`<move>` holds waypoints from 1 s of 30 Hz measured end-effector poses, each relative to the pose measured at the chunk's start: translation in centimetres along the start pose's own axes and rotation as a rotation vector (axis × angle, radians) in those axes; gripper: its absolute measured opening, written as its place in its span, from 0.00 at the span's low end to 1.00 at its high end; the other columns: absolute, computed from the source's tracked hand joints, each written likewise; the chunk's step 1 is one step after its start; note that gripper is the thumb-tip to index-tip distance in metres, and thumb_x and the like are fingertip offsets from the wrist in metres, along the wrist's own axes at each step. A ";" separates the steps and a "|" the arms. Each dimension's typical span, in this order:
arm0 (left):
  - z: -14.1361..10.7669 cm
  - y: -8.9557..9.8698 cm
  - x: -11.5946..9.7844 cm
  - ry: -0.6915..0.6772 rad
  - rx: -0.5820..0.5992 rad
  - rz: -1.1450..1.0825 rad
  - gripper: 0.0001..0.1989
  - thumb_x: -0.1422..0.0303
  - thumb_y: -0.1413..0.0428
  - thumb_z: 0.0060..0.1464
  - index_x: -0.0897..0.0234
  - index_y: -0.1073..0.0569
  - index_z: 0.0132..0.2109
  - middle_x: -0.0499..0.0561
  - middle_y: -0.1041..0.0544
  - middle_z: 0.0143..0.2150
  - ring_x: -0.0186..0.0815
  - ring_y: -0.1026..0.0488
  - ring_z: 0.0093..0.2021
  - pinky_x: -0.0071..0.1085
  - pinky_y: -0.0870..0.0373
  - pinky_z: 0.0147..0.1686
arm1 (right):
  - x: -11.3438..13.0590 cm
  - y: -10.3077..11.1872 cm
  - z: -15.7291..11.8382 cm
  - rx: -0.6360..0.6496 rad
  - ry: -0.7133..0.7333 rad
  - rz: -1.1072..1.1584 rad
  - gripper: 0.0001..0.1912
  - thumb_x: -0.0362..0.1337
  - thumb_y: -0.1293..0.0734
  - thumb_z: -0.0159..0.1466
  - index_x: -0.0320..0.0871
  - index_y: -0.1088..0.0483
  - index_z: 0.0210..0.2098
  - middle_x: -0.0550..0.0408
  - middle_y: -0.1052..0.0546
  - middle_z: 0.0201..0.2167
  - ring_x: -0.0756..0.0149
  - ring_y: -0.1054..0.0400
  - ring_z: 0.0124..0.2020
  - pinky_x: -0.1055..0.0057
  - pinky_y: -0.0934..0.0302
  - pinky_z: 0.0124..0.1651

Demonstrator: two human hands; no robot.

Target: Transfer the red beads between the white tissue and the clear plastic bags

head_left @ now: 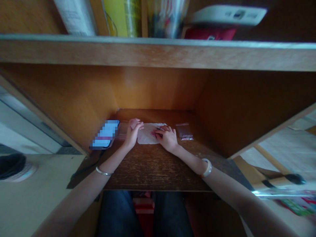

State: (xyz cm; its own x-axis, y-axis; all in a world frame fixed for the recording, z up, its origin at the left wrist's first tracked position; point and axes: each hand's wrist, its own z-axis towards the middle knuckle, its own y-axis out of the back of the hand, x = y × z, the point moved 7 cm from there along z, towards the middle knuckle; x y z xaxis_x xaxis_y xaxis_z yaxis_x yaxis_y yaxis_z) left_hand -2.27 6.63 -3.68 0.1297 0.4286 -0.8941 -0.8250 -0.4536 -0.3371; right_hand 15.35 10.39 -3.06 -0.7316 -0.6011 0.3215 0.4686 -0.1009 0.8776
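A white sheet of tissue or thin paper [145, 133] lies on the dark brown desk, with a small patch of reddish bits [154, 133] on it. My right hand [168, 138] is over the sheet's right part, its fingers pinched down at the reddish bits; what they hold, if anything, is too small to name. At the sheet's left edge rests my left hand [132, 133], turned partly palm up with its fingers loosely apart and nothing visible in them. A small clear zip bag [184, 131] with tiny pinkish pieces along its bottom lies right of my right hand.
A phone [105, 134] with a lit screen leans at the left, a dark cable below it. Another clear plastic bag [121, 131] lies beside my left hand. Wooden side walls and a shelf [158, 54] enclose the desk. A lined bin [17, 168] stands at left.
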 end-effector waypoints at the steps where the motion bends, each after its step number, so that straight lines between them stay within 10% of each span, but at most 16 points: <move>1: 0.1 0.1 0.2 0.027 -0.010 -0.022 0.16 0.64 0.39 0.40 0.62 0.33 0.37 0.46 0.29 0.35 0.31 0.28 0.32 0.29 0.28 0.33 | -0.1 0.0 0.0 0.005 -0.012 0.011 0.11 0.38 0.37 0.64 0.54 0.23 0.39 0.56 0.26 0.49 0.57 0.39 0.52 0.58 0.48 0.51; 20: -0.7 -1.4 -0.6 -0.088 0.201 0.201 0.11 0.65 0.40 0.47 0.63 0.30 0.38 0.50 0.25 0.39 0.32 0.26 0.35 0.31 0.27 0.38 | -1.0 -0.1 0.5 -0.002 -0.068 0.072 0.09 0.35 0.35 0.61 0.51 0.22 0.36 0.56 0.22 0.42 0.55 0.36 0.47 0.59 0.48 0.48; 30: -1.0 -1.4 -0.7 -0.149 0.237 0.300 0.11 0.65 0.42 0.50 0.62 0.30 0.40 0.52 0.25 0.43 0.34 0.26 0.38 0.33 0.28 0.42 | -0.9 2.1 0.2 -0.293 -0.031 0.221 0.08 0.37 0.36 0.63 0.49 0.23 0.35 0.56 0.22 0.36 0.60 0.34 0.43 0.63 0.48 0.47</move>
State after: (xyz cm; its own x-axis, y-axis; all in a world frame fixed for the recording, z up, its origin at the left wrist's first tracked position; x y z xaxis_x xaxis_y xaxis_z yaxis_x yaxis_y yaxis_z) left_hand -0.65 6.21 -2.82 -0.2026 0.4215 -0.8839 -0.9203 -0.3903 0.0248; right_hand 16.89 10.86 -1.47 -0.6096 -0.6100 0.5063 0.7355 -0.1971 0.6482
